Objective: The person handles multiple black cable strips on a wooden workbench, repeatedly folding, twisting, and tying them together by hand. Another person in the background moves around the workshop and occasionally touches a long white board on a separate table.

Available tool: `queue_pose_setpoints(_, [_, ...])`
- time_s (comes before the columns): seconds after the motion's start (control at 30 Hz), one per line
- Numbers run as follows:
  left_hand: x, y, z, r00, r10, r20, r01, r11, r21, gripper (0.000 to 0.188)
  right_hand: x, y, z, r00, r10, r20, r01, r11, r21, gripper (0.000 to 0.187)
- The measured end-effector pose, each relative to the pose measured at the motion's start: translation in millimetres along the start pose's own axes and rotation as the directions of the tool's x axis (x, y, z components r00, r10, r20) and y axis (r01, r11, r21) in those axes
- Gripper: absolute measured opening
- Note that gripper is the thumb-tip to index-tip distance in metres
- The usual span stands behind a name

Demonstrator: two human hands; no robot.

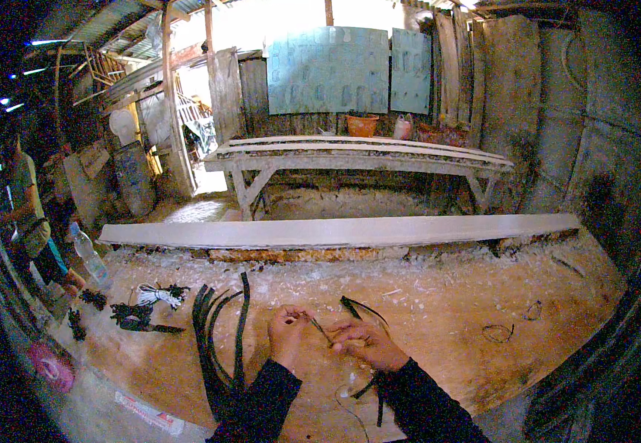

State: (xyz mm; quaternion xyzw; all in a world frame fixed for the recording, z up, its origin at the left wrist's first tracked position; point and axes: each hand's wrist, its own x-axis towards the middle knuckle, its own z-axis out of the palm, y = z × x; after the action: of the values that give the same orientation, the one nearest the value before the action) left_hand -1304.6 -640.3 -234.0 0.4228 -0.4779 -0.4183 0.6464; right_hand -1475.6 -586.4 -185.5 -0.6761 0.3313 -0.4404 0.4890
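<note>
Above the wooden table, my left hand (288, 338) pinches one end of a thin dark strip (320, 331). The fingers of my right hand (370, 345) are closed on its other end, so the strip slants between the two hands. Long black flat strips (204, 336) lie in a curved bunch beside my left forearm. Another black strip (350, 306) lies just beyond my right hand, and short black pieces (379, 402) show by my right sleeve. A thin loose cord (344, 402) trails on the table between my forearms.
Black cord bundles (132, 317) and a white cord bundle (159, 295) lie at the left, near a clear bottle (90, 255). Thin wire loops (497, 334) are at the right. A long white length (335, 231) spans the table's far edge. A person (31, 214) stands at far left.
</note>
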Motion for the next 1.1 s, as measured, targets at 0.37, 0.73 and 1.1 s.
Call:
queue_pose_setpoints(0.37, [-2.8,-7.4,1.7,0.997,-0.048,0.068,0.037,0.987,0.155,0.006,-3.3,0.0,7.4,0.997,-0.047,0.067,0.058,0.984,-0.170,0.017])
queue_pose_setpoints(0.73, [-28.2,6.2,18.6,0.669,-0.074,0.740,0.078,0.997,0.030,0.011,5.2,8.6,-14.6,0.791,-0.151,-0.593,-0.049,0.950,-0.308,0.012])
queue_pose_setpoints(1.1, [-30.4,27.3,16.7,0.850,-0.233,0.473,0.162,0.969,0.185,0.019,5.9,-2.6,-14.6,0.753,-0.337,-0.564,-0.068,0.814,-0.577,0.012])
